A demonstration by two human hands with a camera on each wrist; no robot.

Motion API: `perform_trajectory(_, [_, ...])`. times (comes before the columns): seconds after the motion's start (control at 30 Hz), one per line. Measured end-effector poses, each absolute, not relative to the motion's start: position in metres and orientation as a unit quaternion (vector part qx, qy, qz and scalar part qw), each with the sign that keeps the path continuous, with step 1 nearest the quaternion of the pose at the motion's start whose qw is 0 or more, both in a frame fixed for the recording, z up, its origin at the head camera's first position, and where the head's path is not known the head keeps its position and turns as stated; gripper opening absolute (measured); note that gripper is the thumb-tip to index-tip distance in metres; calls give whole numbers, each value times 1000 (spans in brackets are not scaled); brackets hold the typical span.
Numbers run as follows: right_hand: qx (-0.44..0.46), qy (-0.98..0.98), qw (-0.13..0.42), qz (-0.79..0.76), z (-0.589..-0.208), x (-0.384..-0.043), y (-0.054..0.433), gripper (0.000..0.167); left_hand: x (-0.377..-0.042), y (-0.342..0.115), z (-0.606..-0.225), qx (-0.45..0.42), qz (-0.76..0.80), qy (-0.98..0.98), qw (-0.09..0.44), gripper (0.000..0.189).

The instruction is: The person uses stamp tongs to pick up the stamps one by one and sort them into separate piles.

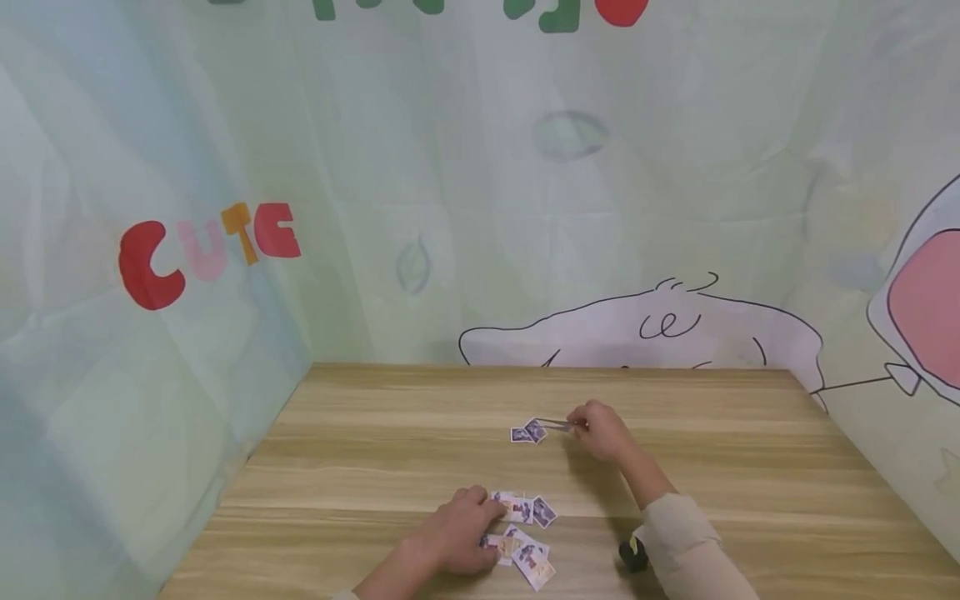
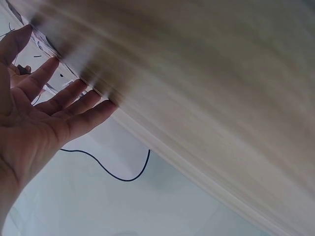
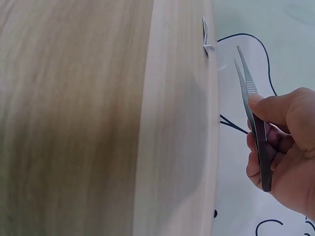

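Observation:
My right hand (image 1: 602,431) pinches a pair of metal tweezers (image 3: 254,115) near the back of the table. In the right wrist view the tips stand apart with nothing between them. Two small printed picture cards (image 1: 519,435) lie overlapping beside the tips in the head view. Nearer the front, my left hand (image 1: 467,531) rests with spread fingers, its fingertips down on the tabletop. Thumb and index finger overlap the left edges of several colourful cards (image 1: 534,567). A purple card (image 1: 544,512) lies tilted at the right of that group.
The wood-grain table (image 1: 360,425) ends at a fabric backdrop (image 1: 465,183) with cartoon drawings and letters. A small black object (image 1: 633,557) with a yellow-green mark sits by the right sleeve (image 1: 686,533).

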State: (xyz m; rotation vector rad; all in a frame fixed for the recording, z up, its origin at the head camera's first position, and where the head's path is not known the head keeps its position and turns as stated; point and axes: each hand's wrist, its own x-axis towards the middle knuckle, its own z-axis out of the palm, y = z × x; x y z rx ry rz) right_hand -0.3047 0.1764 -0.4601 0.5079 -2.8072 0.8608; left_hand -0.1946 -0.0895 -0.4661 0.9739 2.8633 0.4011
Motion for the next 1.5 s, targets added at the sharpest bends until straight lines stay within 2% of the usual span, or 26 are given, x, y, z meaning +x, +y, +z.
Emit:
perform_trajectory(0.8, [171, -934, 81, 301, -458, -286, 190, 13, -192, -88, -463, 324, 131, 936, 37, 51])
perform_trajectory(1.1, [148, -927, 41, 341, -455, -272, 189, 12, -193, -89, -463, 322, 126, 938, 35, 51])
perform_trajectory(1.3, [177, -912, 38, 367, -454, -262, 191, 10, -193, -90, -463, 321, 129, 938, 39, 52])
perform_trajectory(1.5, [168, -896, 36, 410, -458, -251, 193, 11, -192, -89, -463, 320, 134, 937, 40, 52])
